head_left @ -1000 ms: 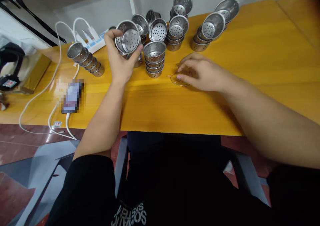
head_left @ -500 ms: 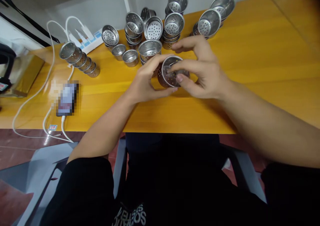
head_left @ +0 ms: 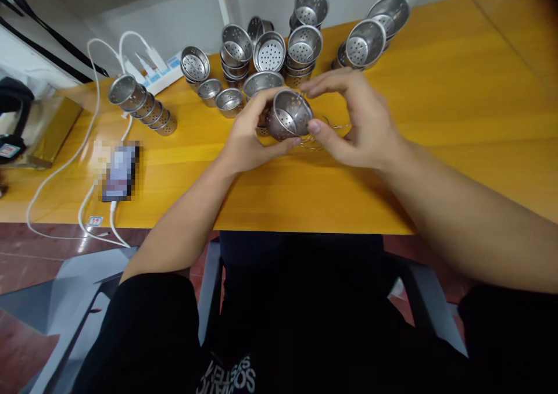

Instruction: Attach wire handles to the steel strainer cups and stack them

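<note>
Held cup: a silver, round, perforated metal cup (head_left: 286,118), raised above the orange-yellow wooden counter (head_left: 305,202), tilted with its mouth up and toward the right; holes show in its base and wall.
Left hand: the bare left hand (head_left: 246,141) grips that cup from the left, thumb below and fingers behind; the far fingertips are hidden by the cup.
Right hand: the bare right hand (head_left: 366,124) is at the cup's right rim, thumb and fingers spread; it may be touching the rim, but blur makes this hard to tell.
Wire: thin, curved metal wire pieces (head_left: 313,148) lie on the counter beneath the right hand, which partly covers them; their number and full shape cannot be made out.
Stack behind the cup: a silver perforated cup stack (head_left: 264,80), mostly blocked by the left hand and the held cup.
Shallow cups: two low silver metal cups (head_left: 229,102) side by side, mouths up, left of that stack.
Leaning stack: a slanting column of nested silver cups (head_left: 146,106) at the left, each sitting in the next.
Right-hand stacks: two tilted silver cup stacks (head_left: 365,44), their lower parts partly hidden by the right hand.
Phone: a dark rectangular phone (head_left: 120,173), its screen pixelated.
Left edge: a black curved object (head_left: 16,115), cut off by the frame.
</note>
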Demonstrator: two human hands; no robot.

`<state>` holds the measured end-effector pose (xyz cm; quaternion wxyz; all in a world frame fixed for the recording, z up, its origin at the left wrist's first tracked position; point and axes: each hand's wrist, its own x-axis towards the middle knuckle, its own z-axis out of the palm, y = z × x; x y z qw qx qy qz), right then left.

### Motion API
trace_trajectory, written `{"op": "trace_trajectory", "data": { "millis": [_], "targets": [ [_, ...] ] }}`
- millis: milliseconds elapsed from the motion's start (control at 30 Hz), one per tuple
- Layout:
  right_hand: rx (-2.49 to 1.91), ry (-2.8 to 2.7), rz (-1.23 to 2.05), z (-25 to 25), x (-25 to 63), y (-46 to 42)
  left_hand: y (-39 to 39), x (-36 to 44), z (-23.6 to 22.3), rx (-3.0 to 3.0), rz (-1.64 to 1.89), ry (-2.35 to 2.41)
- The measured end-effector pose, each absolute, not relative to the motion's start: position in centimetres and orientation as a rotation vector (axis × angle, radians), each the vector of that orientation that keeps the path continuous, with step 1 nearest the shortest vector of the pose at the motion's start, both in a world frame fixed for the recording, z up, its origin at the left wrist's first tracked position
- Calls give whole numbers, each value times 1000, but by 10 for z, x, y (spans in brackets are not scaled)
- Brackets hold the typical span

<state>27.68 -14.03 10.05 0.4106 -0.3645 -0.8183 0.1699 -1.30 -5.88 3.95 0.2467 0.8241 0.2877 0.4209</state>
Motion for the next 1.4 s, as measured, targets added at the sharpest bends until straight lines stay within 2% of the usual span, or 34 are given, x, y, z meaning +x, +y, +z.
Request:
{"op": "trace_trajectory", "data": {
  "millis": [533, 733, 867, 1200, 1400],
  "targets": [
    [-943, -2151, 467, 96, 288, -130, -53, -12, 30, 2400, 1226, 755],
    [-700, -2084, 358, 76, 290, -115, -54, -14, 26, 2556, 1222, 728],
    [-740, -2083, 381, 76, 291, -116, -54, -17, 28, 2598, 1212, 668],
    [-843, -2038, 539, 85, 288, -124, -53, -23, 34, 2557, 1117, 622],
    [-711, -1844, 888, 82, 284, -119, -60, -28, 48, 2545, 1016, 666]
  ]
}}
